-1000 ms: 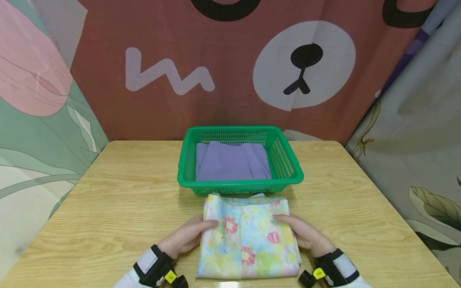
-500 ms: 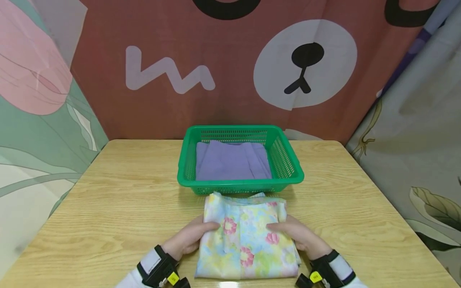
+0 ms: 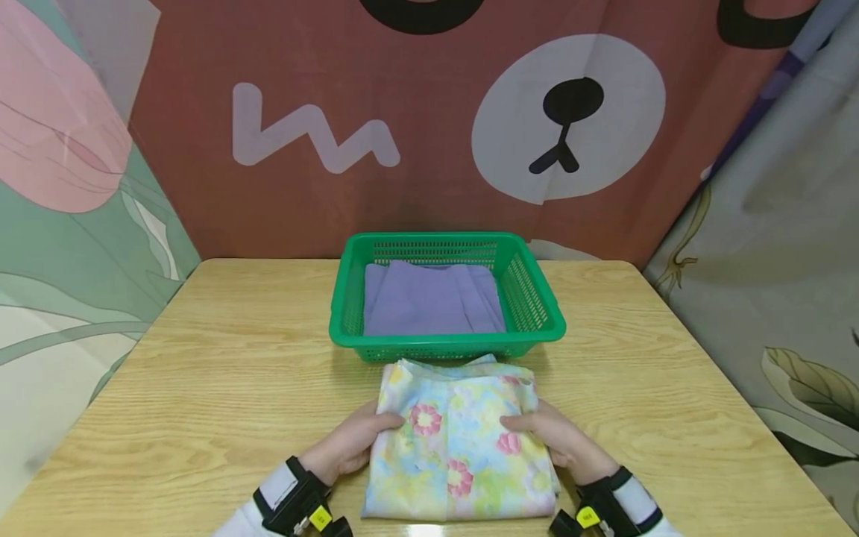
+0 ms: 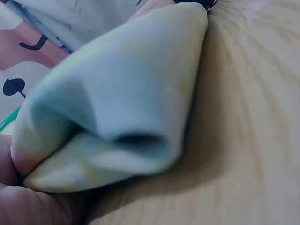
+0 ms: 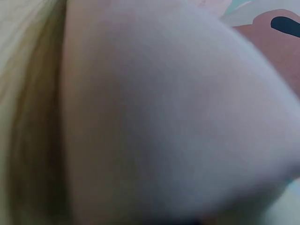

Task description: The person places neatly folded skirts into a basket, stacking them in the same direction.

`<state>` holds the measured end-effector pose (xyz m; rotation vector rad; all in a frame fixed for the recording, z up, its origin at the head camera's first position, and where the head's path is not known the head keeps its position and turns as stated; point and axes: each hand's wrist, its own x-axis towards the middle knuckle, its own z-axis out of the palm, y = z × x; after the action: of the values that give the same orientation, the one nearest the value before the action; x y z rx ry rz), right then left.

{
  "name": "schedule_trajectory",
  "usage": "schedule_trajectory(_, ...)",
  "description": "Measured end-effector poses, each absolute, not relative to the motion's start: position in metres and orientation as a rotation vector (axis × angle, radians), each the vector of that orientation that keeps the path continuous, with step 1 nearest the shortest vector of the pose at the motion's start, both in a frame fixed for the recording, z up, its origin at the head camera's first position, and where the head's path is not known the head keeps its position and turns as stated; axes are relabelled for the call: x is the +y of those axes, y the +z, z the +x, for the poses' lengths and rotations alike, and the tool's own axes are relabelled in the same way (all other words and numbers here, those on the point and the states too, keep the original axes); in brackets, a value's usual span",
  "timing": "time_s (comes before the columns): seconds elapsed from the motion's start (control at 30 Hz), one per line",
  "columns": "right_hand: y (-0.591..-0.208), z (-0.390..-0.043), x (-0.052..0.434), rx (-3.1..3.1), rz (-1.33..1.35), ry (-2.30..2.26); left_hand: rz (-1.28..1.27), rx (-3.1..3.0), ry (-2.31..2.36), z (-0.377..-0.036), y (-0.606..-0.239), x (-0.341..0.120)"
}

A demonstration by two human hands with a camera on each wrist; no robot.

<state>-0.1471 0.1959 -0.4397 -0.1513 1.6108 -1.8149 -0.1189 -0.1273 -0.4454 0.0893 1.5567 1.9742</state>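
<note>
A folded floral cloth [image 3: 459,440] in pale yellow, blue and pink lies on the wooden table [image 3: 221,373] just in front of a green basket [image 3: 446,343]. My left hand [image 3: 352,444] grips the cloth's left edge, thumb on top. My right hand [image 3: 553,436] grips its right edge the same way. In the left wrist view the folded cloth [image 4: 117,108] fills the frame with its layered edge lifted off the table, fingers [image 4: 28,206] under it. The right wrist view is blurred and blocked by the hand.
A folded purple cloth [image 3: 432,302] lies inside the green basket. Printed fabric backdrops hang behind the table and on both sides. Bare tabletop [image 3: 671,388] stretches left and right of the basket.
Both hands slid a little inward and closed on the cloth's side edges; the right hand moved left. The cloth's far edge has bunched up slightly toward the basket.
</note>
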Motion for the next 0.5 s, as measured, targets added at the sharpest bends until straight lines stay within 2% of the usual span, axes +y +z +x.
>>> schedule_trajectory(0.5, -0.426, -0.144, 0.208, 1.603, -0.132, -1.925, 0.212, 1.549, 2.089, -0.121, -0.442, -0.133)
